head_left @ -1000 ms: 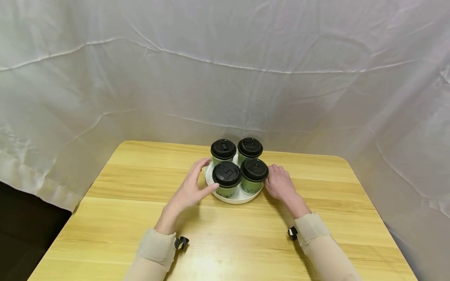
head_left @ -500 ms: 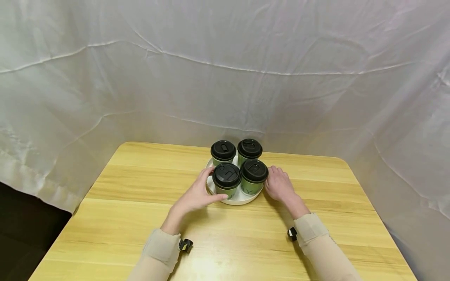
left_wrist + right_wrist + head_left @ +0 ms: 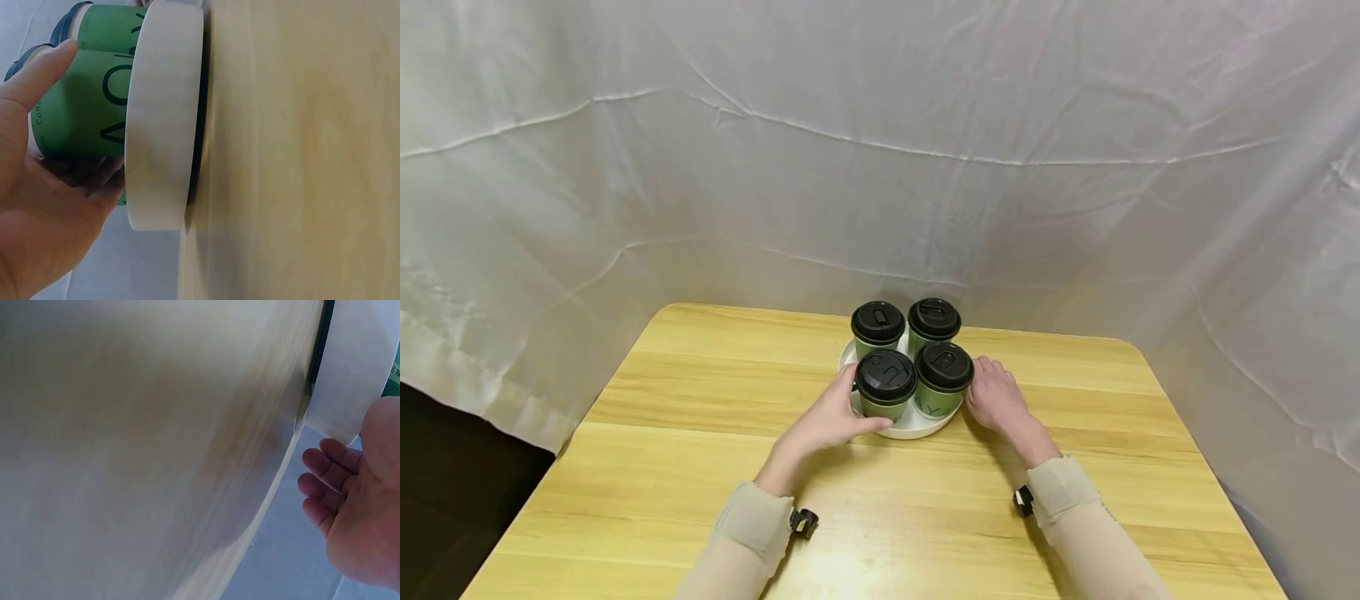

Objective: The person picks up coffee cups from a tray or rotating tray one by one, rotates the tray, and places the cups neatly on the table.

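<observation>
1. My left hand [image 3: 831,417] grips a green paper cup with a black plastic lid [image 3: 886,387] at the near-left of a round white tray [image 3: 917,432], thumb across its front, fingers curled behind.
2. The step in hand, as I judge it, is securing that cup, which stands upright within the tray's rim; the tray's wall hides its base.
3. From here, in my judgement, any move calls for an even, light squeeze, the cup kept level and clear of its close neighbours on the tray.
4. My right hand [image 3: 996,396], fingers loosely bent and visibly holding nothing, sits at the tray's right side; I cannot tell whether it touches the rim.
5. The gripped cup wears large dark lettering and small print partly reading "Coffe"; its ridged lid appears fully seated.
6. Sharing the tray are three lidded green companions: a near-right cup [image 3: 943,375], a far-left cup [image 3: 877,325] and a far-right cup [image 3: 934,321]. A yellow wood-grain surface [image 3: 880,492] lies beneath the tray.
</observation>
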Action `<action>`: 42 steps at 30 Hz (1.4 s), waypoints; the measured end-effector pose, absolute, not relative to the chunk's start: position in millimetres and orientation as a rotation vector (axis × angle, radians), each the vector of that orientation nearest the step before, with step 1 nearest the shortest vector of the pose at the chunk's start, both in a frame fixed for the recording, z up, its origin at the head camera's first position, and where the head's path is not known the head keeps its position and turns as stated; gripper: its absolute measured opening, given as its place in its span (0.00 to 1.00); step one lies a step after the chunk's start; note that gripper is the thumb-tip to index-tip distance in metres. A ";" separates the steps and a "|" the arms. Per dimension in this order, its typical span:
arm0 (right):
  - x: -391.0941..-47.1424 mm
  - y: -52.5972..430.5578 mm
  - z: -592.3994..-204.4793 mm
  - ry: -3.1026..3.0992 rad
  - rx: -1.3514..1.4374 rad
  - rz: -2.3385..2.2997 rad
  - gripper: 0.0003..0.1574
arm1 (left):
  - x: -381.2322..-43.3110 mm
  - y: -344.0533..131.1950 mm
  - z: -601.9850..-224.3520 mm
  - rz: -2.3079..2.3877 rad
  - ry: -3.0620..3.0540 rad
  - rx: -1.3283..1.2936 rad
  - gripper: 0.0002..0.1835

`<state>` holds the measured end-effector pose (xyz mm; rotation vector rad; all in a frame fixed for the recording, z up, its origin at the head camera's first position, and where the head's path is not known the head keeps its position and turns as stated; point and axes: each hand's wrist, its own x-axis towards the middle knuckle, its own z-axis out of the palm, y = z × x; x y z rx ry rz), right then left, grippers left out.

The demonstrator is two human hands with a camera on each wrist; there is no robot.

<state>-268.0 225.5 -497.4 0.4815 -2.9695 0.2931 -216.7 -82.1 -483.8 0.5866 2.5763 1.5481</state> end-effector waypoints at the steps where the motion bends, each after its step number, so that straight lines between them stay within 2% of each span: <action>1: -268.2 225.4 -497.5 -2.971 0.484 0.293 0.16 | -216.7 -81.3 -484.0 1.556 2.569 0.583 0.53; 26: -277.9 226.8 -497.1 -2.982 0.483 0.377 0.20 | -220.4 -80.5 -488.8 1.772 2.497 0.556 0.49; 42: -279.7 226.6 -499.7 -2.942 0.492 0.380 0.18 | -218.6 -86.3 -484.1 1.863 2.479 0.526 0.50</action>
